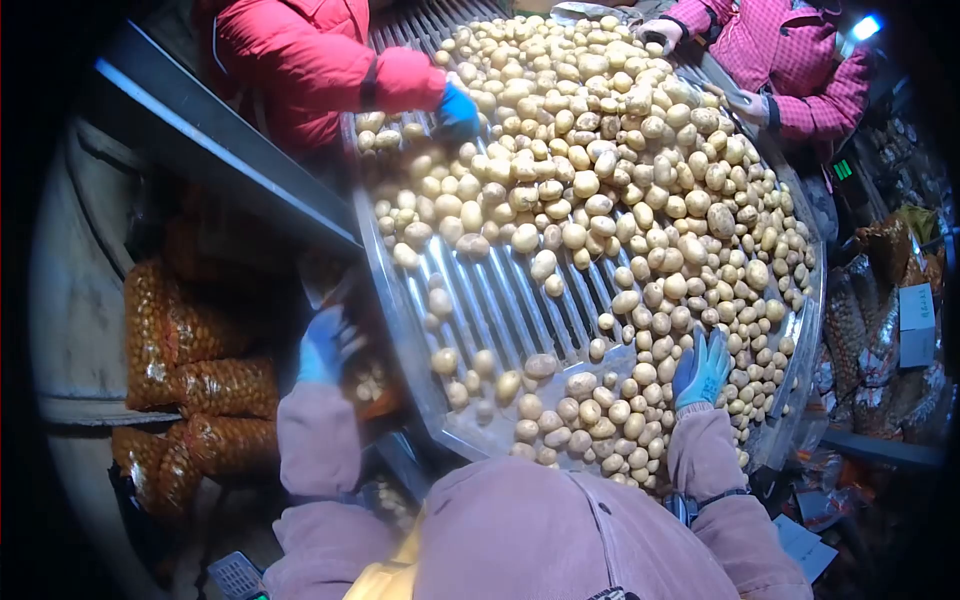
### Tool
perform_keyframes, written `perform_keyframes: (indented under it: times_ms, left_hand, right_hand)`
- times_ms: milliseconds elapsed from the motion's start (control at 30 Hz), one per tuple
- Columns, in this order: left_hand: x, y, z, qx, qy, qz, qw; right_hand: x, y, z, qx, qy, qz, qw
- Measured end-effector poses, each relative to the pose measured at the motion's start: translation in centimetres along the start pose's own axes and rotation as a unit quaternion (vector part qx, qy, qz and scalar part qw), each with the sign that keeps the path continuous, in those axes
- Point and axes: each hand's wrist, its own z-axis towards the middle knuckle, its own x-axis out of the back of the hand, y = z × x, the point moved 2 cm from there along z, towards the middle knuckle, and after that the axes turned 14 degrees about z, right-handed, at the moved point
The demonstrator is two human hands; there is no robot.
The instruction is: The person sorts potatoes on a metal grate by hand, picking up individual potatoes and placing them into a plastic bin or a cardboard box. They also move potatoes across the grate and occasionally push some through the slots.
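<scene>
Around the worktop (pixel 470 300) we see a dim room, with full orange net bags (pixel 225 390) stacked at the left of the frame and more bags (pixel 860 330) at the right, beside a pale blue label (pixel 916 325). The worktop is metal, with slats showing near its middle and a smooth strip along its lower edge.

Potatoes (pixel 600 150) lie heaped over its upper and right parts, with looser ones scattered on the slats and a cluster at the lower centre.

Our right hand (pixel 703 368), in a blue glove, rests among the potatoes at lower right, fingers spread and pointing up the frame. Our left hand (pixel 322 345), also gloved in blue, is beyond the worktop's left edge, over a dark gap; it is blurred, and we cannot tell whether its fingers pinch anything.

At the upper left, a co-worker in a red jacket (pixel 310 65) has a blue-gloved hand (pixel 458 110) at the potatoes. At the upper right, another in a pink checked jacket (pixel 780 50) has both hands near the worktop's far edge.
</scene>
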Motion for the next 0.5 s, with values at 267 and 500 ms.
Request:
perform_keyframes:
  times_ms: [267,500]
  left_hand:
    - [-29.8,7.0,1.7,-0.487,-0.145,0.335,0.794]
    - [-36.5,3.4,0.2,-0.556,0.010,0.508,0.658]
  right_hand:
    - [0.4,-0.1,0.0,0.014,0.026,0.029,0.999]
    - [1.3,-0.5,0.3,0.025,0.039,0.075,0.996]
